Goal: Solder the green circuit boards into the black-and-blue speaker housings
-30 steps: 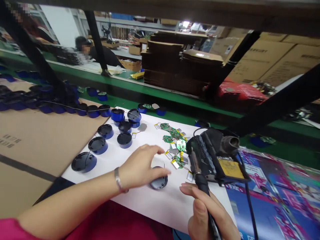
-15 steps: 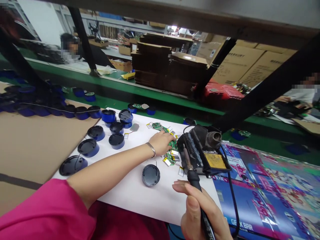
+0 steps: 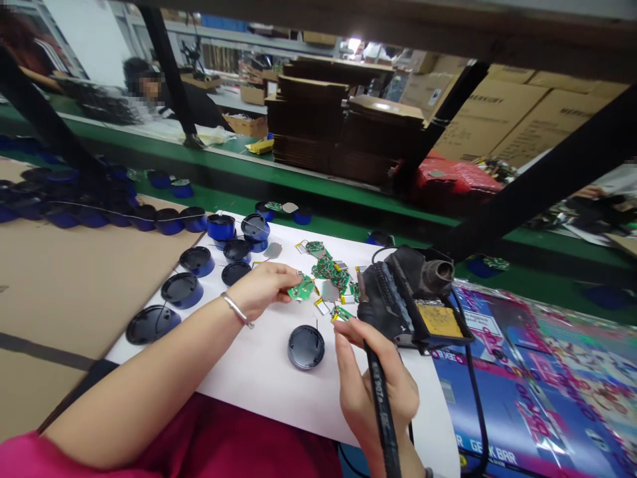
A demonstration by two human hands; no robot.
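Observation:
Between the thumb and fingers of my left hand [image 3: 263,287] is a green circuit board [image 3: 301,289], lifted at the near side of a pile of similar boards [image 3: 329,271]. My right hand [image 3: 375,378] grips a soldering iron [image 3: 381,405] by its black handle; its tip is hidden. The right thumb and forefinger come up to a small yellow-taped piece [image 3: 340,313]; I cannot tell whether they touch it. A round black cap [image 3: 305,346] with a short wire lies between my hands. Small silver batteries [image 3: 322,306] lie beside the boards.
A soldering stand [image 3: 393,299] with a yellow sponge [image 3: 440,320] stands right of the boards, its cable [image 3: 472,392] hanging nearby. Several blue-sided black caps [image 3: 182,290] line the left. A printed plastic sheet [image 3: 532,385] covers the right. People sit across the green bench [image 3: 233,166].
My left hand has drawn back leftward from the pile with a circuit board. My right hand has taken the soldering iron out of the stand and moved left towards the boards.

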